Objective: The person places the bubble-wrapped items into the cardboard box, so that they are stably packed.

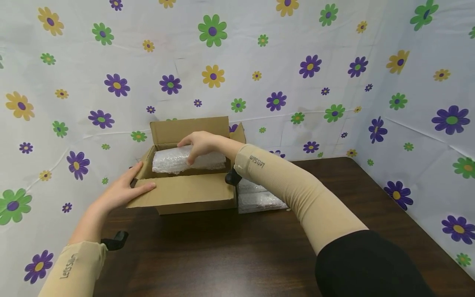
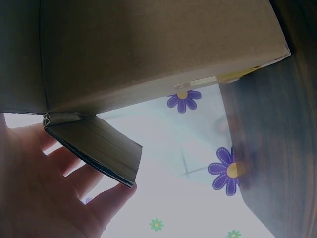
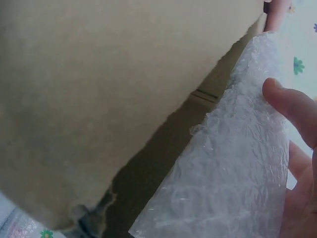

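Observation:
An open cardboard box stands on the table with its flaps spread. Inside its mouth lies a bubble-wrapped package, tilted within the right wrist view, where the clear bubble wrap hides its contents. My right hand grips this package from above, thumb on the near side and fingers over the far side. At the box's left front corner, my left hand holds the flaps, thumb on top of the front one. The left wrist view shows its fingers behind a side flap.
More bubble-wrapped packages lie against the box's right side, partly hidden by my right arm. The dark wooden table extends in front and to the right. A flower-printed cloth hangs behind and along the sides.

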Demonstrator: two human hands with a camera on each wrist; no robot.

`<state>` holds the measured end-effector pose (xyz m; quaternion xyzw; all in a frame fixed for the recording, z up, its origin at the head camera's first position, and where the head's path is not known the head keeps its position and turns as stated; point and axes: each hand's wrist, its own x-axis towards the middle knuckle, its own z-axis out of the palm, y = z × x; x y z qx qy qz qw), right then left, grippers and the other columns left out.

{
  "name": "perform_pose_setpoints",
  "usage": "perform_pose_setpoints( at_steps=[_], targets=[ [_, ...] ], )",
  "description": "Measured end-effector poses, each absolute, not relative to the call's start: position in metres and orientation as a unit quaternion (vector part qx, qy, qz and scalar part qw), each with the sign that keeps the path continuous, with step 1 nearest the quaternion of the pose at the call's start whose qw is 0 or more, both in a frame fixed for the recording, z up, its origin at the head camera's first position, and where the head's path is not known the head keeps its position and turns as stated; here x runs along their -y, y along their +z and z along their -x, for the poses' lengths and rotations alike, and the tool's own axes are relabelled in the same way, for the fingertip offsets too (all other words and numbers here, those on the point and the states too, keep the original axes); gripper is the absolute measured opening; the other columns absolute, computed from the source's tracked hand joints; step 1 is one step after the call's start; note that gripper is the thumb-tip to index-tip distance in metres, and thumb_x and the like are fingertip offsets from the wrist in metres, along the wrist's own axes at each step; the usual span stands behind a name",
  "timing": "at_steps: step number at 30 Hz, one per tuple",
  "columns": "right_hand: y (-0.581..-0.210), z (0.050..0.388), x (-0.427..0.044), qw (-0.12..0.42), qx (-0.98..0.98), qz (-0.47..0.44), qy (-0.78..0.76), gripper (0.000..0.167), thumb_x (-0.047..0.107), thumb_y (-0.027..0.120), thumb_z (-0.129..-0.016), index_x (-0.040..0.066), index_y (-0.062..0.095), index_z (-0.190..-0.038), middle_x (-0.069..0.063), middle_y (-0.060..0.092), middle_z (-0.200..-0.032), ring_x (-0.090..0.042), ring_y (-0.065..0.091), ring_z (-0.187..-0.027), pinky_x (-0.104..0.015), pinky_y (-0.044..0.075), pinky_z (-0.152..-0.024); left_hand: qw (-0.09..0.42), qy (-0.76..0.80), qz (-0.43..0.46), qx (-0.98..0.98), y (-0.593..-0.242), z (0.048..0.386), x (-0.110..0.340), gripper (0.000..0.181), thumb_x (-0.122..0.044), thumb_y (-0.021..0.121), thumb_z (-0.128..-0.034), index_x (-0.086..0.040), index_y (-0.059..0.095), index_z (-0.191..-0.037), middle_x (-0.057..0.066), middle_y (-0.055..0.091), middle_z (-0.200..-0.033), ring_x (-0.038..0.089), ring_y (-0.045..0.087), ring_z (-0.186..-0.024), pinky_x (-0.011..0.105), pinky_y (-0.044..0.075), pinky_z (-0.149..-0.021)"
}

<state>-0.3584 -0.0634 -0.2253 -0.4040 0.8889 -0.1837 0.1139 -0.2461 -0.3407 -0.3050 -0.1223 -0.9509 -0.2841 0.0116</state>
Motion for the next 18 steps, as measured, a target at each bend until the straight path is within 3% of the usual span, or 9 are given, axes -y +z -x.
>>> perform_pose_setpoints(
  at_steps=[6,18],
  targets=[
    [-0.2295,0.3585,0.0634,0.123,-0.892,0.395,-0.179,0.070,0.022,0.079,-0.081,0.021,0.050,-0.144,-0.002,0.043,-0.149,-0.017,0.042,-0.131,-0.029,0.042,-0.099,0.013,-0.280,0.123,0.952,-0.3057,0.2481,0.3419,0.097,-0.047,0.062,-0.0916,-0.004,0.003,-0.155,0.028,0.005,-0.157,0.051,0.008,-0.141,0.069,0.016,-0.106],
    [-0.2337,0.3577,0.0626,0.132,-0.895,0.392,-0.164,0.069,0.025,0.078,-0.083,0.021,0.048,-0.145,-0.004,0.040,-0.151,-0.020,0.036,-0.137,-0.033,0.038,-0.105,0.013,-0.276,0.124,0.953,-0.3056,0.2483,0.3418,0.097,-0.047,0.062,-0.0912,-0.003,0.003,-0.155,0.029,0.005,-0.157,0.051,0.008,-0.141,0.069,0.015,-0.106]
  ],
)
